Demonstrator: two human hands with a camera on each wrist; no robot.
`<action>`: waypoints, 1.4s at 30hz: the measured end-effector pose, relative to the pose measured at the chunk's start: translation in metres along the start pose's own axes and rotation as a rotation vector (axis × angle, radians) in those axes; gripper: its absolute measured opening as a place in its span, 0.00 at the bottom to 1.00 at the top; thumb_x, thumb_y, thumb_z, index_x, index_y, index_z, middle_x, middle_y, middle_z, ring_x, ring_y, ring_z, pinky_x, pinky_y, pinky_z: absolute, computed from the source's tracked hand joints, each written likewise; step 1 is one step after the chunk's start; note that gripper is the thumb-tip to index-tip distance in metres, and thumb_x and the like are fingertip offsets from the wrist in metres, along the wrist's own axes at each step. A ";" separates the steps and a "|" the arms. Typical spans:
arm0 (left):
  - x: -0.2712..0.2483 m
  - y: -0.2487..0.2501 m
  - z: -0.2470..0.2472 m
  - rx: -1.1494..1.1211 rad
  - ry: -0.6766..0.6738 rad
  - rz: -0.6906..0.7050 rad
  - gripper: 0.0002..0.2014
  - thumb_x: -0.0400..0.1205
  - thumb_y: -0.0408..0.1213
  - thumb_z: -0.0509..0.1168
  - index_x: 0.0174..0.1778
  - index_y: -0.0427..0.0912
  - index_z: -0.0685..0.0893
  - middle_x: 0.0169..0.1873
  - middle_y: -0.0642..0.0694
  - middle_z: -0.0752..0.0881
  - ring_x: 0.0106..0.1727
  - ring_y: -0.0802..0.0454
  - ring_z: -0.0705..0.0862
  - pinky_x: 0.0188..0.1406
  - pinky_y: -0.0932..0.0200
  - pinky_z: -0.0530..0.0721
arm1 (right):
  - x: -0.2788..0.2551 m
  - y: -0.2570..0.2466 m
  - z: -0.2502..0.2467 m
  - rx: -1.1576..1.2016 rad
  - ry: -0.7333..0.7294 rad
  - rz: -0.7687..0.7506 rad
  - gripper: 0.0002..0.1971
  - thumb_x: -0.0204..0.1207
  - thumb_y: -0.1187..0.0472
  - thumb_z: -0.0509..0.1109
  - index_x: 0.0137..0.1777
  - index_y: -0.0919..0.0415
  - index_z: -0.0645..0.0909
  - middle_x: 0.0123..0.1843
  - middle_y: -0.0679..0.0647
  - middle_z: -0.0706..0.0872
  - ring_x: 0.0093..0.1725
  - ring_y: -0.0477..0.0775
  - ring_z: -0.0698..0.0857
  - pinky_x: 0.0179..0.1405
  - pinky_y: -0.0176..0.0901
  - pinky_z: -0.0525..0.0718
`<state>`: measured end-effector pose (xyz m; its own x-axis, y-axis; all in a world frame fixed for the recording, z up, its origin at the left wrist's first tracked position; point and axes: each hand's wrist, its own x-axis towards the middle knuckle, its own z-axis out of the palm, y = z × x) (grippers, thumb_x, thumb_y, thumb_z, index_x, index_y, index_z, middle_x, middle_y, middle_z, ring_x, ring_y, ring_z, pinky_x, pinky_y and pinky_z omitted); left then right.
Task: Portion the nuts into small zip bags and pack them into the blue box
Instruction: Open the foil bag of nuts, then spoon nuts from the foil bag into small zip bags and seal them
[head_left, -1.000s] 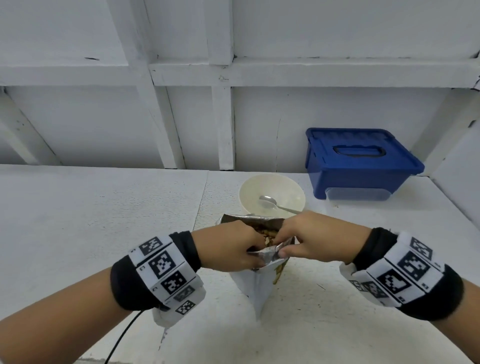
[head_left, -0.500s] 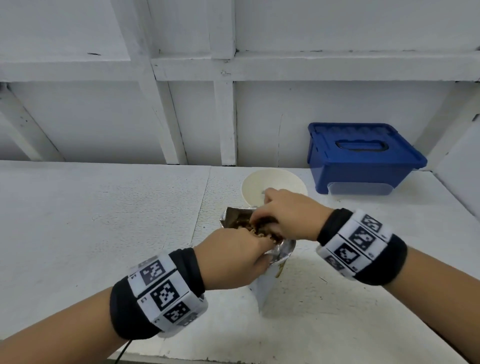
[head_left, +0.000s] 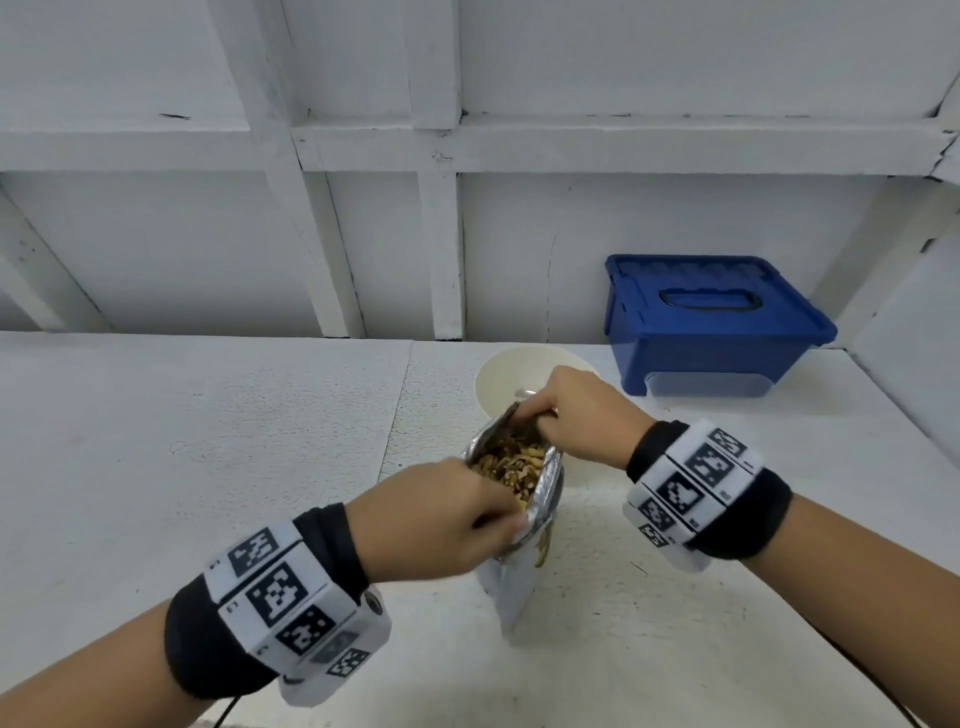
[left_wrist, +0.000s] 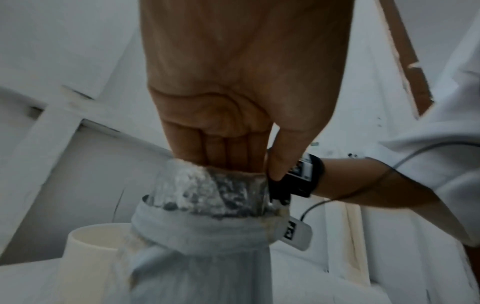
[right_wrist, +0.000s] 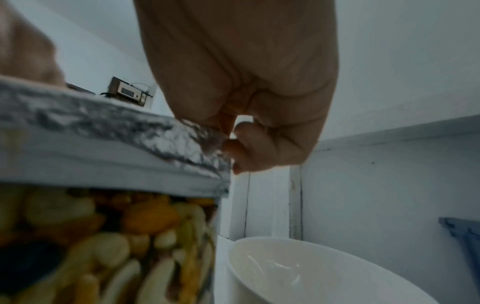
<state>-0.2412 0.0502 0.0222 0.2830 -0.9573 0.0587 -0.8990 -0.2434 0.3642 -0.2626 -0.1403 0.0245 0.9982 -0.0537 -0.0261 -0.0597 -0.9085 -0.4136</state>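
Bags: one nut bag (head_left: 524, 525), mouth held wide
Left hand (head_left: 436, 519): pinches near rim
Right hand (head_left: 576, 410): pinches far rim
Bowls: one bowl (head_left: 498, 379), behind the nut bag
Boxes: one blue box (head_left: 711, 322), lidded

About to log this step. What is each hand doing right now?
Left hand: closed on the near edge of the nut bag, fingers inside the mouth.
Right hand: pinching the bag's far edge.

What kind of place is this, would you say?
Probably a plain packing bench or work nook, not a home kitchen: a bare white table, a white boarded wall, and a blue box at the back.
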 end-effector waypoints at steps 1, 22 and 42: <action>0.001 -0.005 -0.004 -0.062 0.071 -0.009 0.24 0.79 0.56 0.47 0.37 0.44 0.82 0.30 0.51 0.82 0.31 0.55 0.77 0.32 0.62 0.74 | -0.009 -0.002 -0.002 -0.003 -0.021 0.008 0.16 0.79 0.61 0.60 0.63 0.49 0.82 0.53 0.53 0.83 0.41 0.44 0.75 0.48 0.37 0.74; 0.008 -0.063 -0.026 0.035 0.068 -0.392 0.18 0.86 0.38 0.54 0.72 0.50 0.73 0.58 0.46 0.85 0.52 0.52 0.82 0.47 0.67 0.73 | -0.024 -0.017 0.019 0.216 0.094 0.024 0.19 0.80 0.62 0.60 0.71 0.56 0.72 0.38 0.47 0.80 0.32 0.40 0.75 0.26 0.24 0.70; -0.018 -0.185 0.080 0.030 -0.167 -0.901 0.28 0.83 0.54 0.53 0.80 0.52 0.57 0.82 0.44 0.51 0.81 0.41 0.51 0.79 0.44 0.57 | -0.010 0.080 0.036 0.416 0.610 0.469 0.15 0.82 0.60 0.58 0.37 0.67 0.78 0.36 0.63 0.85 0.39 0.62 0.85 0.38 0.47 0.81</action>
<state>-0.1066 0.0997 -0.1207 0.8315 -0.4130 -0.3716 -0.3704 -0.9106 0.1832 -0.2772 -0.1979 -0.0408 0.6901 -0.7044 0.1659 -0.3412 -0.5189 -0.7838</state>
